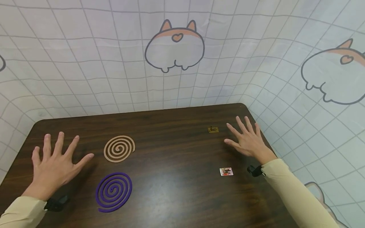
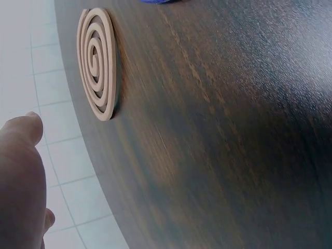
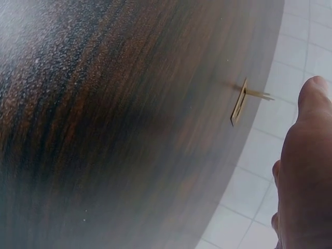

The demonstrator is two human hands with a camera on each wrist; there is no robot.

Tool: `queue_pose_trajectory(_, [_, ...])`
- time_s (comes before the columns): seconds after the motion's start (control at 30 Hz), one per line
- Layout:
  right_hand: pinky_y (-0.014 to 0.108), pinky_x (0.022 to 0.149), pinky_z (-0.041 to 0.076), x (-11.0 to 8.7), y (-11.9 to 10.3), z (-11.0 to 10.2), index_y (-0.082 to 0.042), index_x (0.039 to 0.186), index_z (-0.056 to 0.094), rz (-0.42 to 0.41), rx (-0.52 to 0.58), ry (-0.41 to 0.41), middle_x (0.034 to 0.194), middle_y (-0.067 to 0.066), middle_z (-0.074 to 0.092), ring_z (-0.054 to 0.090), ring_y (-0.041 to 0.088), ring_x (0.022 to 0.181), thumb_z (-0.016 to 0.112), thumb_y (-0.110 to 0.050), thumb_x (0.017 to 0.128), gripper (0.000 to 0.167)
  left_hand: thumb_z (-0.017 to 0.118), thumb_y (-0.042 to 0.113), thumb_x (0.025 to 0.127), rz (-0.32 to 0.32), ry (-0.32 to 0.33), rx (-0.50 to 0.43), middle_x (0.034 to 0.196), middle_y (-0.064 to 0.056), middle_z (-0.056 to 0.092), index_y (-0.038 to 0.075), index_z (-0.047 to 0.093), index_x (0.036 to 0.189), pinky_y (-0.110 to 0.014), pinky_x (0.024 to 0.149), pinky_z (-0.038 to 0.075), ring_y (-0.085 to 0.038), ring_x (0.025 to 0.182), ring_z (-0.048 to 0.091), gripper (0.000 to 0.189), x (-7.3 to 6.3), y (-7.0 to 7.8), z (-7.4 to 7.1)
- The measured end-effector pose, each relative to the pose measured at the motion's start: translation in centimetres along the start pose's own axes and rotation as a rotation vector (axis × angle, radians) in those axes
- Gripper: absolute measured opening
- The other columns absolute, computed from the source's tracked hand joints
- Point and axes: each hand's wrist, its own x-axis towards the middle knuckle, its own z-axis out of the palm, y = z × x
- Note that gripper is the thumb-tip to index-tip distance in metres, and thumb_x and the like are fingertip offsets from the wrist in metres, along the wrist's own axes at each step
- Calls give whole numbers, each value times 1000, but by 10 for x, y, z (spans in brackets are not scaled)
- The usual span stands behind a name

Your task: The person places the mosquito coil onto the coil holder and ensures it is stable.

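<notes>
My left hand (image 1: 54,166), fingers spread, is over the left side of the dark wooden table and holds nothing. Right of it lie a tan spiral coil (image 1: 119,148) and, nearer me, a purple spiral coil (image 1: 114,192), both flat. On the right side my right hand (image 1: 247,139) is spread too, with nothing in it. Just left of its fingertips sits a small gold-coloured plate (image 1: 213,129); in the right wrist view the plate (image 3: 238,104) has a thin piece standing up from it. A small card with a printed picture (image 1: 226,171) lies nearer me.
The table (image 1: 171,142) has rounded far corners. White cloth with a grid and cartoon animal prints (image 1: 174,47) hangs behind it and along the right side. Each wrist wears a black strapped device (image 1: 254,171).
</notes>
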Motion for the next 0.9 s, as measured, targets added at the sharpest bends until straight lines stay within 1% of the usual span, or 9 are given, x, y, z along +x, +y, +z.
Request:
queue_pose_trajectory(0.13, [78, 122, 1, 2, 0, 3, -32, 166, 23, -3, 5, -1, 176, 15, 3, -4, 48, 162, 41, -74, 100, 80, 45, 75, 97, 11, 2, -2, 171, -29, -3, 23, 17, 167, -81, 116, -6, -51, 156, -24, 92, 2, 2, 1])
queue_pose_trajectory(0.37, [78, 123, 1, 5, 2, 9, -33, 166, 20, -7, 2, -7, 176, 15, 2, -5, 47, 162, 40, -75, 100, 80, 45, 76, 97, 20, -6, -1, 171, -29, -5, 23, 16, 167, -82, 115, -5, -53, 156, -23, 92, 6, 7, 3])
queue_pose_trajectory(0.57, [78, 122, 1, 6, 2, 12, -31, 166, 23, -15, 16, -7, 176, 15, 3, -3, 48, 162, 40, -74, 100, 80, 44, 76, 97, 28, -17, 1, 171, -28, -7, 25, 12, 168, -82, 115, -5, -52, 155, -24, 93, 8, 11, 5])
queue_pose_trajectory(0.73, [78, 122, 4, 7, 1, 15, -33, 166, 22, -20, 9, -10, 176, 15, 4, 0, 48, 162, 40, -75, 100, 80, 44, 76, 97, 35, -17, -3, 172, -28, -5, 25, 13, 168, -82, 115, -4, -52, 156, -23, 93, 9, 15, 6])
queue_pose_trajectory(0.9, [77, 123, 4, 8, 0, 18, -34, 165, 23, -31, 15, -11, 176, 15, 5, -1, 47, 162, 41, -74, 100, 78, 45, 76, 97, 42, -13, -8, 172, -28, -3, 25, 13, 167, -82, 115, -3, -53, 156, -21, 92, 11, 20, 8])
